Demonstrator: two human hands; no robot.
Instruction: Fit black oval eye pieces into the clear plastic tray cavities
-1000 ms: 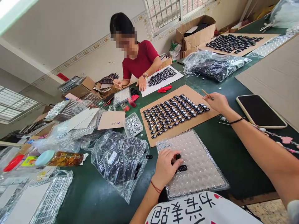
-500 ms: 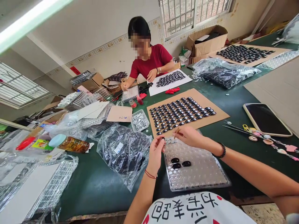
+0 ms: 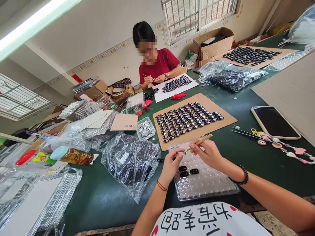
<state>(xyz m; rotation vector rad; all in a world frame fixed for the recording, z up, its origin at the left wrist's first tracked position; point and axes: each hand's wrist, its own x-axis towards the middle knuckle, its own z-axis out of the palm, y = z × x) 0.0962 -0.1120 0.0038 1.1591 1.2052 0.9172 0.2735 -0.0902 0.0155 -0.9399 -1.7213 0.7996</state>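
Note:
My left hand [image 3: 172, 164] is pinched over the near left corner of a clear bubble tray [image 3: 211, 185], holding something small I cannot make out. My right hand [image 3: 208, 151] grips a thin wooden stick [image 3: 197, 143], its tip pointing at my left fingertips. Three black oval pieces [image 3: 188, 171] lie on the tray just below my hands. Beyond the tray lies a brown cardboard sheet [image 3: 221, 123] covered with rows of the same black ovals.
A plastic bag of black pieces [image 3: 130, 160] sits to the left of the tray, and a small tub of clear stones [image 3: 145, 128] behind it. A phone [image 3: 274, 122], tweezers and a bead chain lie right. A person in a red shirt [image 3: 159, 64] works across the green table.
My right hand came back from the cardboard sheet with the stick and met my left hand above the tray. My left hand lifted off the black pieces and pinched. The co-worker raised both hands.

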